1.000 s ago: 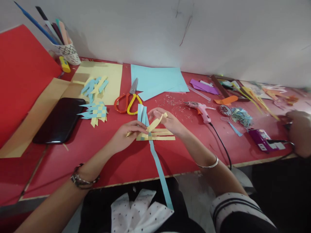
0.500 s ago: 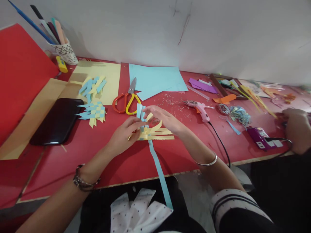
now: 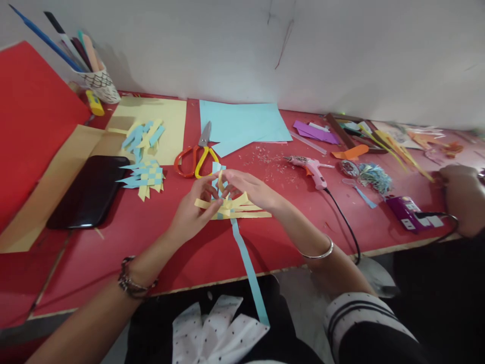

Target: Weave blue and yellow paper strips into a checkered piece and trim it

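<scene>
Between my hands on the red table lies a small weave of blue and yellow paper strips (image 3: 226, 208). Several yellow strips (image 3: 254, 214) stick out to its right, and one long blue strip (image 3: 248, 263) runs down over the table edge onto my lap. My left hand (image 3: 195, 205) has its fingers bent at the weave's left side, pinching a yellow paper strip. My right hand (image 3: 252, 188) reaches in from the right, fingertips closed on a curled yellow strip (image 3: 221, 180) above the weave. Its fingertips partly cover the blue strips behind.
Scissors (image 3: 200, 154) lie behind the weave, with blue paper (image 3: 246, 121) beyond. At left are a finished woven piece (image 3: 149, 174), a black phone (image 3: 89, 192) and a pen cup (image 3: 100, 83). A corded glue gun (image 3: 312, 169) and another person's hand (image 3: 462, 197) are at right.
My left hand's fingers have shifted from lying over the weave to its left side. A yellow strip now curls upward between my fingertips. The right hand has moved slightly left.
</scene>
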`<action>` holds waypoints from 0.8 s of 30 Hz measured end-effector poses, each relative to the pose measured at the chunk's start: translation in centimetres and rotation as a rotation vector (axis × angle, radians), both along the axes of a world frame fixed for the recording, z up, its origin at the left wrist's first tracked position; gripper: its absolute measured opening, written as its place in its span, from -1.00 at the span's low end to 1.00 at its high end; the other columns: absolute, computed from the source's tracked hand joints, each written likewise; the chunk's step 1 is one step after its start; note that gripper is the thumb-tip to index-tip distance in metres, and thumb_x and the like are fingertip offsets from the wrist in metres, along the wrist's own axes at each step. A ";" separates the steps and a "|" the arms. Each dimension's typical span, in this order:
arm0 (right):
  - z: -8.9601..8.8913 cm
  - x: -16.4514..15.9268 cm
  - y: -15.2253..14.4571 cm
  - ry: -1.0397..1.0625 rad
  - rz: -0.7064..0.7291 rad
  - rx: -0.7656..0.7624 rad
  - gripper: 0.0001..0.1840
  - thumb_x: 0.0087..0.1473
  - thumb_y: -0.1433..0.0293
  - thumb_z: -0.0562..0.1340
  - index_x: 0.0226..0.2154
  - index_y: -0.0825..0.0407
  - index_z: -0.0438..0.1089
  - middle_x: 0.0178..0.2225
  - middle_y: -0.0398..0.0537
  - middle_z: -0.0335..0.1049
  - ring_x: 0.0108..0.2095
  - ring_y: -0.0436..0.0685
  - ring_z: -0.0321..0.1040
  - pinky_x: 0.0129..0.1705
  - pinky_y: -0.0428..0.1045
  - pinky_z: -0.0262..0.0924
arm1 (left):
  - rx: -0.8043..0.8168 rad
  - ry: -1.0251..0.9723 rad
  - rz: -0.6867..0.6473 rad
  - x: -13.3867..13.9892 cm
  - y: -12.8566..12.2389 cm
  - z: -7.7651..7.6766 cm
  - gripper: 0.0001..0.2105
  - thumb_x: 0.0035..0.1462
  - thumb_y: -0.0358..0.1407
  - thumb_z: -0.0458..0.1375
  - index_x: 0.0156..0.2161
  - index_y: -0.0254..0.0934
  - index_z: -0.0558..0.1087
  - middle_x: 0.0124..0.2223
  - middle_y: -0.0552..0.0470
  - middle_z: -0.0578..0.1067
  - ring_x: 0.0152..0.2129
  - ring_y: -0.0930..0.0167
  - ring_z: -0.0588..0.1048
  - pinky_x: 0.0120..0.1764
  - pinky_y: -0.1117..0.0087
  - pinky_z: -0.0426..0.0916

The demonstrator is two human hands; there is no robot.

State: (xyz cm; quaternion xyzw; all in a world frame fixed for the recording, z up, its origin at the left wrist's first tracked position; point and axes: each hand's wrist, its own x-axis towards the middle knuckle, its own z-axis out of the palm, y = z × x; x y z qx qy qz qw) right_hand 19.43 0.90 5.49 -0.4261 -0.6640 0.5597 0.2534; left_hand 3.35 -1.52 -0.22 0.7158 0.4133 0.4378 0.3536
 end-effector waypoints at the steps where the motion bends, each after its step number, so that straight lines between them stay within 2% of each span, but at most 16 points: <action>1: 0.0 0.0 0.1 -0.010 0.008 0.023 -0.72 0.19 0.32 -0.06 -0.32 0.07 0.30 -0.26 -0.09 0.28 -0.36 -0.06 0.26 -0.21 -0.05 0.19 | -0.005 -0.016 0.026 0.0 0.0 0.0 -0.64 0.07 -0.27 0.05 -0.02 -0.23 0.12 -0.40 0.11 0.35 -0.62 0.53 0.33 -0.59 0.51 0.23; 5: -0.2 -0.2 0.2 -0.058 -0.002 0.077 -0.81 0.15 0.31 0.02 -0.27 0.03 0.28 -0.29 -0.11 0.25 -0.35 -0.04 0.21 -0.24 -0.06 0.18 | -0.003 -0.040 0.095 -0.1 0.1 0.2 -0.65 0.05 -0.28 0.06 -0.03 -0.22 0.15 -0.40 0.13 0.35 -0.55 0.50 0.36 -0.49 0.48 0.29; 10: -0.2 -0.5 -0.1 -0.034 -0.010 -0.014 -0.78 0.16 0.30 0.00 -0.15 0.01 0.19 -0.35 -0.15 0.19 -0.34 -0.03 0.22 -0.27 -0.05 0.21 | 0.000 -0.036 0.029 -0.1 0.2 0.2 -0.63 0.02 -0.31 0.08 -0.03 -0.23 0.18 -0.39 0.12 0.34 -0.55 0.50 0.36 -0.50 0.48 0.28; 16: 0.6 -1.1 -0.6 0.000 -0.040 -0.093 -0.83 0.17 0.37 -0.01 -0.17 0.02 0.15 -0.25 -0.09 0.20 -0.26 -0.02 0.22 -0.28 -0.08 0.24 | 0.042 -0.020 -0.022 -0.1 0.2 0.2 -0.67 0.01 -0.24 0.12 -0.08 -0.24 0.24 -0.39 0.09 0.37 -0.55 0.49 0.36 -0.51 0.47 0.27; 21: 0.8 -1.1 -0.7 -0.016 -0.059 -0.136 -0.85 0.17 0.38 -0.01 -0.18 0.02 0.16 -0.27 -0.11 0.19 -0.27 -0.04 0.22 -0.31 -0.10 0.25 | 0.151 0.078 -0.053 -0.2 0.2 0.4 -0.78 0.06 -0.30 0.07 -0.15 -0.26 0.30 -0.42 0.09 0.39 -0.56 0.49 0.36 -0.50 0.47 0.28; 24: 0.5 -1.0 -0.7 0.001 -0.055 -0.122 -0.85 0.16 0.36 0.00 -0.19 0.00 0.18 -0.28 -0.12 0.20 -0.28 -0.04 0.22 -0.29 -0.09 0.24 | 0.225 0.127 -0.110 -0.3 0.1 0.6 -0.90 0.07 -0.31 0.05 -0.31 -0.25 0.38 -0.46 0.08 0.41 -0.55 0.48 0.37 -0.47 0.47 0.29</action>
